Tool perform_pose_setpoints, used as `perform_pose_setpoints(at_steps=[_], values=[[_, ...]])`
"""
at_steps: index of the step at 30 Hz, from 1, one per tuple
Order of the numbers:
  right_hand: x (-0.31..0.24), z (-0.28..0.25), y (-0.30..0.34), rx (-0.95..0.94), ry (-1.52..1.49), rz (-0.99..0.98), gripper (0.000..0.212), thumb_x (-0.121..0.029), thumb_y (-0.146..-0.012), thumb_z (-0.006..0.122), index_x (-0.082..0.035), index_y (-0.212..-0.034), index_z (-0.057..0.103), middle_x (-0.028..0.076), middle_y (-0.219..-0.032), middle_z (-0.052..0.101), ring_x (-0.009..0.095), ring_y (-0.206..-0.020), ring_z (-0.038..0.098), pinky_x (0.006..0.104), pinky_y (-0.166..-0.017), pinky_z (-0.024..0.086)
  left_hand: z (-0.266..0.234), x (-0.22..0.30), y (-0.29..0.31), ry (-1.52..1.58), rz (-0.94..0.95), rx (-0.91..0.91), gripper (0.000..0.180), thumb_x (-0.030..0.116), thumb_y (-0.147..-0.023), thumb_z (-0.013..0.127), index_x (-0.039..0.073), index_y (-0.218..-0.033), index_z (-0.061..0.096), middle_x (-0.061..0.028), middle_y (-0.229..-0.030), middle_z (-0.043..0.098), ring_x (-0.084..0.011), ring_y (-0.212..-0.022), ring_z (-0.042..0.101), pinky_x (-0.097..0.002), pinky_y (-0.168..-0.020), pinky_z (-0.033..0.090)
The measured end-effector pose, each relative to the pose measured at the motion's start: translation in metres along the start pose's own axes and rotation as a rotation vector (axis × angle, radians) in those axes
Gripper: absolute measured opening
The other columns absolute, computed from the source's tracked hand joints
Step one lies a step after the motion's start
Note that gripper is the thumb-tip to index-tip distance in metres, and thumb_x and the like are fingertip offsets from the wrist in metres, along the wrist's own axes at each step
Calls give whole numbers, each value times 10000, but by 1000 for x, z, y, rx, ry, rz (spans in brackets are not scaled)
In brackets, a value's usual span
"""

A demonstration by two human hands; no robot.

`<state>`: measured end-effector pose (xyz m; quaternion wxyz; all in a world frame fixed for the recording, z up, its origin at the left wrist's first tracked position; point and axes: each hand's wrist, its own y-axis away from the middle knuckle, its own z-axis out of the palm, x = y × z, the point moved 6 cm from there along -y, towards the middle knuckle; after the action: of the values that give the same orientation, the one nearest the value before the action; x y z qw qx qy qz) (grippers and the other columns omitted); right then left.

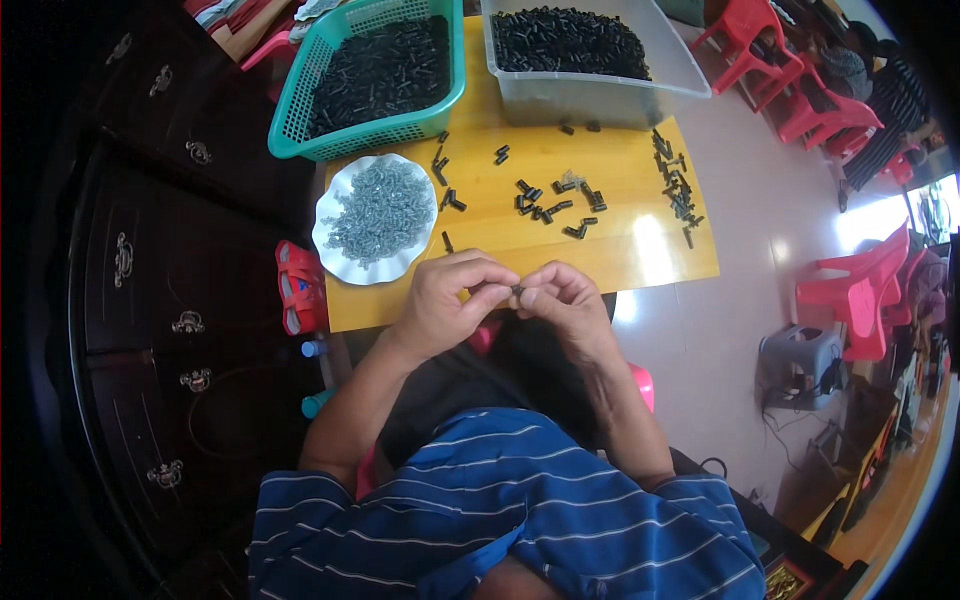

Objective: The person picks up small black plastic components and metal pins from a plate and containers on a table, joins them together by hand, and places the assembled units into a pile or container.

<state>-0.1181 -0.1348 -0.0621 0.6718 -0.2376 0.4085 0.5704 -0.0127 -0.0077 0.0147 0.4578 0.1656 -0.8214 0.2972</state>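
Note:
My left hand (458,300) and my right hand (562,300) meet just past the near edge of the yellow table (480,235). Between their fingertips they pinch a small black cylindrical piece (517,290), mostly covered by the fingers. Loose black pieces (528,198) lie scattered in the middle of the tabletop, with a few small clear ones (571,181) among them. To the left, a white scalloped plate (326,240) carries a heap of small clear plastic parts (380,212). More black pieces (676,185) form a line along the right side.
A green plastic basket (285,130) and a translucent bin (575,105), both filled with black pieces, stand at the far side. Dark cabinets (150,270) rise at the left. At the right are pink chairs (865,290), a grey stool (800,355) and a seated person (890,110).

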Motion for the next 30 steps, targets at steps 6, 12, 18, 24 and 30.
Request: perform_pose_setpoints(at_steps=[6,12,18,24,30], values=[[4,10,2,-78,-23,110,118,-83,-973,670,-16,-1069,662,72,-979,717,125,-876,675,269,-828,543,0,5,-3,-18,70,-66,179,-76,-811,717,-4,-971,754,-104,-881,720,-202,-787,705,-290,-671,536],[7,7,4,-49,-108,154,130,-126,-968,678,-29,-1054,669,41,-980,712,115,-862,677,271,-841,544,4,13,0,-30,-17,-92,493,-18,-762,766,12,-1243,658,-108,-963,672,-199,-708,619,-288,-665,524],[3,6,2,-28,-145,108,135,-130,-958,696,-33,-1050,670,31,-975,707,111,-866,675,266,-832,540,16,28,0,-354,171,-27,466,56,-778,787,20,-1221,648,-143,-1023,682,-296,-842,693,-392,-721,560],[13,2,-1,-46,-99,92,141,-153,-956,715,-39,-1029,675,21,-937,699,96,-846,657,254,-793,522,23,24,3,-460,302,20,371,58,-761,769,33,-1114,659,-127,-957,687,-319,-843,682,-408,-719,553],[12,4,0,-54,-162,115,140,-189,-975,706,-53,-999,683,3,-902,685,77,-810,631,241,-779,507,22,28,1,-446,313,18,306,68,-773,754,42,-1064,664,-116,-928,682,-323,-816,666,-409,-693,538]])
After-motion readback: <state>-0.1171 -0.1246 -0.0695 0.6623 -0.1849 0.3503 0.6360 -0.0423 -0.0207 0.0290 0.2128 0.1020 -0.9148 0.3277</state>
